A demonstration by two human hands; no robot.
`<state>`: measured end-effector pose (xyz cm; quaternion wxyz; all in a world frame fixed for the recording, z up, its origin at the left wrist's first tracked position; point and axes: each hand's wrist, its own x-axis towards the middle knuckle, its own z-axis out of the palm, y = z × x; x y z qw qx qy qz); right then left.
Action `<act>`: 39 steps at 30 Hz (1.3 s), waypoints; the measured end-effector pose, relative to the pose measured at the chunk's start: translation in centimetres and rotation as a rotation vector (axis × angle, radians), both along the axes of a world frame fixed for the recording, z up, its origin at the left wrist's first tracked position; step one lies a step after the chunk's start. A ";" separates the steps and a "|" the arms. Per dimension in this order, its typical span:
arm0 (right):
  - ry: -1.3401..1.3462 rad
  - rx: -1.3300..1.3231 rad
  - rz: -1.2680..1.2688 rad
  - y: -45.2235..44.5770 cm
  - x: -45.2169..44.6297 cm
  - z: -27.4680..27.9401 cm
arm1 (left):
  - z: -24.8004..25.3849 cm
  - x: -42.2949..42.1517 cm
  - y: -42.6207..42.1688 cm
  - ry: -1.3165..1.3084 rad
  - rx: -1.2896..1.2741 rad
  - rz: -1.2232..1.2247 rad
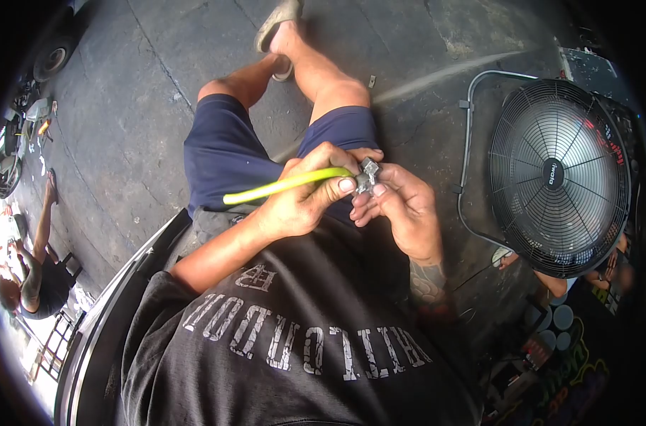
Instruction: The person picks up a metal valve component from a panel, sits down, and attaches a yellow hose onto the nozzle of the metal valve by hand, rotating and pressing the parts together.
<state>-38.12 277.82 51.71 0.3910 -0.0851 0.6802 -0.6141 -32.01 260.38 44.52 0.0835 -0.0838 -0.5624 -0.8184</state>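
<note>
My left hand (303, 204) is closed, thumb and fingers pinching the end of a bright yellow-green tube (284, 187) where it meets a small grey metal part (367, 175). The tube's other end sticks out to the left, across the back of my left hand. From the right, my right hand (406, 206) grips the same metal part between thumb and fingers, its other fingers curled beneath. Both hands are together above my lap, in front of my black shirt (287, 319). The fingers cover some of the metal part, so its exact kind cannot be made out.
A large round floor fan (558, 174) on a tubular stand is at the right. Another person (39, 277) sits at the far left, near motorcycle parts (35, 121). Behind the fan, part of someone's leg (550, 284) shows. The dark concrete floor (174, 57) extends ahead.
</note>
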 end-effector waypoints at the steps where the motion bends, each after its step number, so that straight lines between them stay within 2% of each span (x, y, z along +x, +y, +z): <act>1: -0.003 0.004 -0.007 0.0 0.0 -0.2 | -0.2 0.0 0.0 -0.001 0.028 -0.010; 7: -0.059 0.027 -0.021 -0.3 -0.3 0.9 | -1.0 -0.1 1.0 -0.043 0.345 -0.074; 10: 0.053 0.167 -0.003 -0.2 -0.3 1.3 | -0.6 0.2 1.2 -0.123 0.474 -0.089; 12: 0.210 0.241 -0.090 -0.5 0.1 1.5 | 0.1 0.5 1.0 -0.230 0.496 -0.096; 13: 0.289 0.277 -0.133 -0.7 0.2 1.5 | 0.1 0.4 0.9 -0.221 0.485 -0.095; 14: 0.371 0.191 -0.172 -0.9 0.3 1.4 | 0.1 0.4 0.8 -0.213 0.474 -0.095; 17: 0.419 0.142 -0.036 -0.8 0.1 1.2 | 0.4 0.6 0.4 -0.214 0.343 -0.085; 18: 0.529 0.193 0.048 -1.0 -0.2 1.3 | 0.5 0.7 0.4 -0.218 0.284 -0.081; 21: 0.500 0.247 0.132 -0.9 -0.7 1.6 | 0.3 0.8 0.2 -0.228 0.243 -0.081; 24: 0.507 0.332 0.150 -1.3 -0.6 1.7 | 0.6 1.0 -0.2 -0.185 -0.042 -0.021; 30: 0.767 0.397 0.165 -1.5 -0.3 1.0 | 0.2 1.1 -0.3 -0.118 -0.215 0.031; 33: 0.676 0.349 0.136 -0.9 -0.5 0.5 | 1.3 1.2 -0.5 -0.154 -0.243 0.007; 37: 0.364 0.140 0.133 -0.2 -1.4 1.3 | 0.7 0.6 -0.4 -0.177 -0.077 0.015; 39: 0.412 0.144 0.172 -0.4 -1.4 1.6 | 0.8 0.5 -0.4 -0.191 -0.043 0.011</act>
